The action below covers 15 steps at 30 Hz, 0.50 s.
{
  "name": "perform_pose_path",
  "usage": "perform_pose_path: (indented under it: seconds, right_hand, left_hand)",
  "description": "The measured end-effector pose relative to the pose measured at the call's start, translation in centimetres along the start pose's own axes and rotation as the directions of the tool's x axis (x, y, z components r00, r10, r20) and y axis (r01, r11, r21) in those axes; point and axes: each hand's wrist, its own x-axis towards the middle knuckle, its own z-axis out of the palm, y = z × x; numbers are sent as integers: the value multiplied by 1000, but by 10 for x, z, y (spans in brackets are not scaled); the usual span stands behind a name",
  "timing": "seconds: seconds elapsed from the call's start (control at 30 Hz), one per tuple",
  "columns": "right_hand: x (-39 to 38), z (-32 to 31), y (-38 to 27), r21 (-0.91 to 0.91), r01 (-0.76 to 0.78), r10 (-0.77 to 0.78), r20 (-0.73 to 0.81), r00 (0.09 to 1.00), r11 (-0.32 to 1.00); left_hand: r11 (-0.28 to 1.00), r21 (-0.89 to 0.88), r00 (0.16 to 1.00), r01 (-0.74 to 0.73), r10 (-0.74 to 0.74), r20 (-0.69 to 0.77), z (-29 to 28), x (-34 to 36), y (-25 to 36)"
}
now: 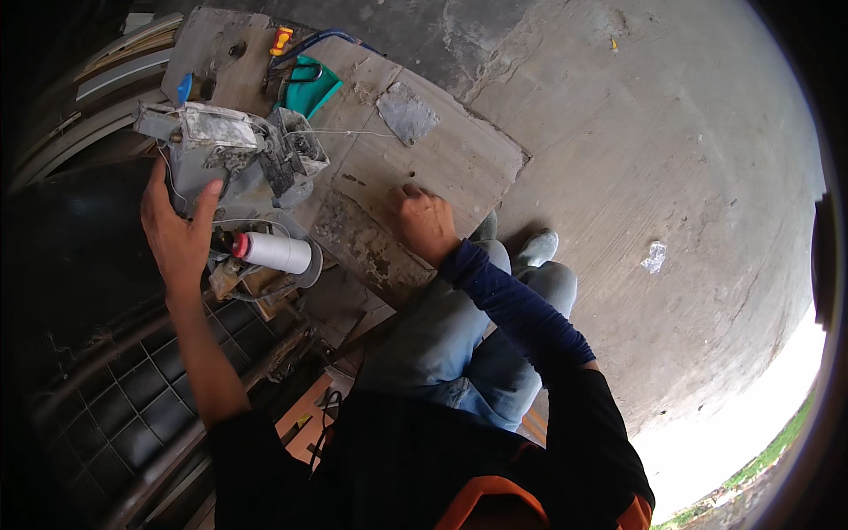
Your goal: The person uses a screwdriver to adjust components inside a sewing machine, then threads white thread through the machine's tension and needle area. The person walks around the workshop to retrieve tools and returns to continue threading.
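My left hand (181,221) is at the near side of a dusty grey machine (216,128), thumb and fingers spread apart against its body. A thin white thread hangs down the machine close to these fingers. Just right of my left wrist, a spool of white thread (278,253) with a red end lies on its side against a round grey flange. My right hand (422,219) is curled closed above the worn wooden tabletop (477,163). Whatever its fingers may hold is hidden. Across the board from the machine, a white thread runs toward a flat grey scrap (407,113).
Behind the machine are a green cloth piece (311,87), a yellow-and-red handled tool (281,40) and a blue-capped item (185,88). Stacked strips (124,75) stand far left. A wire grid (132,397) lies below left. Clear plastic (654,257) rests on the concrete floor.
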Motion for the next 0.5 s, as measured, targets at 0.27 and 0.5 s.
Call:
perform_pose_path:
  seconds: [0.27,0.5]
  right_hand:
    - [-12,6,-15,-33,-42,47,160,986,999]
    - [-35,-72,-14,165,-251,204,261,944,954]
  left_hand:
    - [993,117,995,24,-35,92,-2,9,14]
    - [991,41,964,131,-137,228,-28,22,12]
